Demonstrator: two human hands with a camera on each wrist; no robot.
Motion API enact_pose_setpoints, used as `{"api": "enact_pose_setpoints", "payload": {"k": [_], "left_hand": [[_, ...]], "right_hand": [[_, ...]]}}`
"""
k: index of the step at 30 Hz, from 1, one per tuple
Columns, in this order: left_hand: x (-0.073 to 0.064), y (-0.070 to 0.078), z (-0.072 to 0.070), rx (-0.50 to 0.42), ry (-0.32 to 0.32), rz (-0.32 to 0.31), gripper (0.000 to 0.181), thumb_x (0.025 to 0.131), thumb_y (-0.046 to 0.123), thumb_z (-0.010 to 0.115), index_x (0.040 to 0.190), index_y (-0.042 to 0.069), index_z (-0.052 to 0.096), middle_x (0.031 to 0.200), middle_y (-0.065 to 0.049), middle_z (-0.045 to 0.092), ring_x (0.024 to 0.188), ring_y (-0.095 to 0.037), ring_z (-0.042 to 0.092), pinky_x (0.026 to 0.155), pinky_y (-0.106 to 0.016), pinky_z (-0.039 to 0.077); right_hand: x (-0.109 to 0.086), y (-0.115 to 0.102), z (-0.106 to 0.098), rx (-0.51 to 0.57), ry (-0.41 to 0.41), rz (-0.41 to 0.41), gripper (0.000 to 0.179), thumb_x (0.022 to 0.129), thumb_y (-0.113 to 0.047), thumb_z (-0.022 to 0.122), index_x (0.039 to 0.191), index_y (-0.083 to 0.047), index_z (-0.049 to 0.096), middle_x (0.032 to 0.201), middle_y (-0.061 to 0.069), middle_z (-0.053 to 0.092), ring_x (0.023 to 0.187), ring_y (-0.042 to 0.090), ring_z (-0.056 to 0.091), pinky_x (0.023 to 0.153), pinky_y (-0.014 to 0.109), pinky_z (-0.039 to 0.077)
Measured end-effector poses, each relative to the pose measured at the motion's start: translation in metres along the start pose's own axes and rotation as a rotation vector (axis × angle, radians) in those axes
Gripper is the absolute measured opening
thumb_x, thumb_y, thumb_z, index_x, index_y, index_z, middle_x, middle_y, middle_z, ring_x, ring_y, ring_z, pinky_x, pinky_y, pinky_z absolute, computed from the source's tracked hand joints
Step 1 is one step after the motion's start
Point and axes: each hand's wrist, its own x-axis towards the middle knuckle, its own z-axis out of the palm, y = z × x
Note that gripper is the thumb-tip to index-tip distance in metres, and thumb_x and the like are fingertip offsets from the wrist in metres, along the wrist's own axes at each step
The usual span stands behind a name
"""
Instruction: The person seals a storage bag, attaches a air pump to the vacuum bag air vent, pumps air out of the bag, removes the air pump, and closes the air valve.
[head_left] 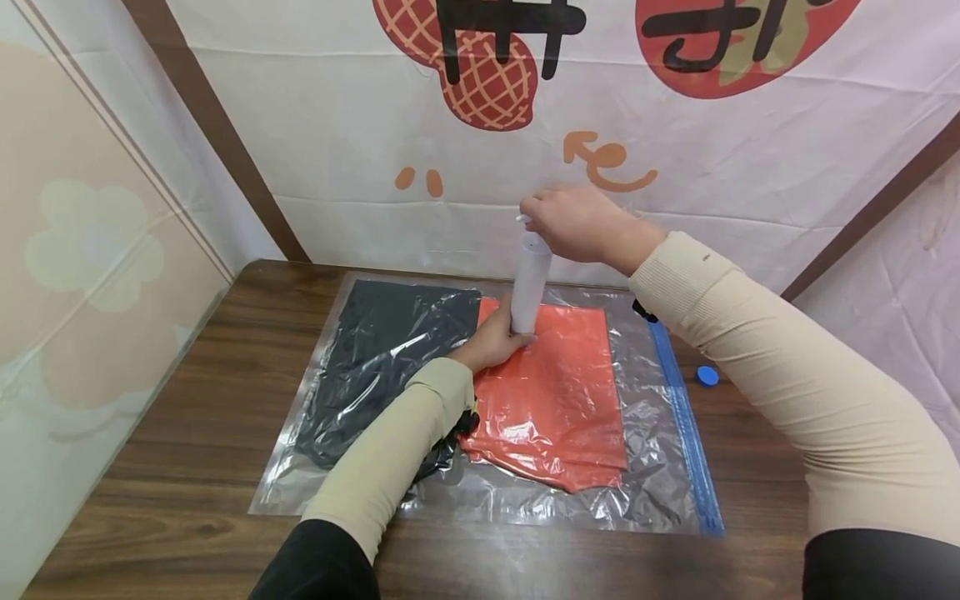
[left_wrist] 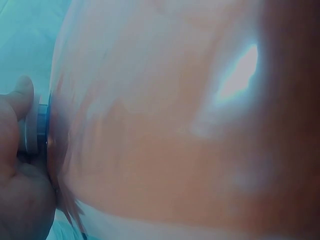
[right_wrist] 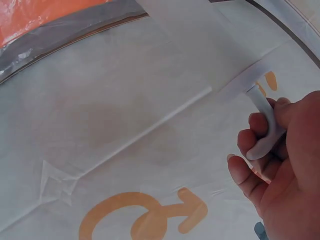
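A white hand pump (head_left: 530,279) stands slightly tilted over a clear vacuum storage bag (head_left: 652,450). My right hand (head_left: 577,221) grips the pump's handle (right_wrist: 267,130) at the top, fingers curled round it. Down at the bag, my left hand (head_left: 491,340) holds the pump's lower end. In the left wrist view its thumb and fingers surround the white end beside a blue valve ring (left_wrist: 43,120) on the bag. Through the plastic show a folded red-orange item (head_left: 547,400) on the right and a dark one (head_left: 382,342) on the left, both wrinkled under the glossy film.
A small blue cap (head_left: 707,376) lies on the brown wooden table (head_left: 187,417), right of the bag. The bag's blue zip edge (head_left: 686,425) runs along its right side. Behind the table hangs a printed white cloth (head_left: 337,150), close to the right hand.
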Motion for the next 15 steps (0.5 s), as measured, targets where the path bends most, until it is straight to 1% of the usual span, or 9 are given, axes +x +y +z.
{"api": "enact_pose_setpoints", "payload": {"k": [2,4,6,8,15], "left_hand": [[0.0,0.0,0.0,0.005,0.001,0.004,0.079,0.097,0.016,0.071,0.154,0.009,0.018,0.147,-0.015,0.043,0.137,-0.029,0.045,0.117,-0.048,0.034],[0.0,0.0,0.0,0.012,0.004,0.005,0.079,0.097,0.016,0.072,0.155,0.008,0.017,0.148,-0.015,0.043,0.138,-0.03,0.045,0.117,-0.048,0.034],[0.0,0.0,0.0,0.019,0.007,0.006,0.08,0.097,0.016,0.072,0.155,0.008,0.017,0.148,-0.016,0.043,0.138,-0.03,0.045,0.117,-0.048,0.034],[0.0,0.0,0.0,0.026,0.009,0.005,0.08,0.097,0.016,0.072,0.155,0.008,0.017,0.148,-0.016,0.043,0.137,-0.03,0.045,0.117,-0.048,0.034],[-0.001,0.001,-0.001,0.015,0.01,0.0,0.08,0.097,0.016,0.072,0.155,0.007,0.017,0.149,-0.017,0.043,0.138,-0.031,0.044,0.117,-0.049,0.034]], "right_hand": [[0.0,0.001,-0.003,0.015,0.004,0.008,0.015,0.104,-0.016,0.06,0.11,-0.003,0.061,0.102,0.013,0.068,0.093,0.031,0.066,0.085,0.045,0.057],[-0.001,0.003,-0.008,0.041,0.021,0.019,0.013,0.105,-0.015,0.056,0.107,-0.003,0.058,0.097,0.013,0.065,0.089,0.03,0.063,0.079,0.044,0.056],[-0.002,0.005,-0.016,0.064,0.057,0.023,0.012,0.106,-0.014,0.053,0.106,-0.002,0.057,0.094,0.013,0.061,0.085,0.03,0.059,0.075,0.044,0.054],[-0.003,0.008,-0.026,0.075,0.089,0.032,0.012,0.106,-0.014,0.051,0.106,-0.002,0.056,0.093,0.013,0.059,0.085,0.03,0.056,0.073,0.044,0.052],[-0.002,0.014,-0.066,0.096,0.164,0.063,0.02,0.109,-0.016,0.044,0.116,0.001,0.052,0.098,0.016,0.056,0.091,0.033,0.052,0.081,0.047,0.048]]}}
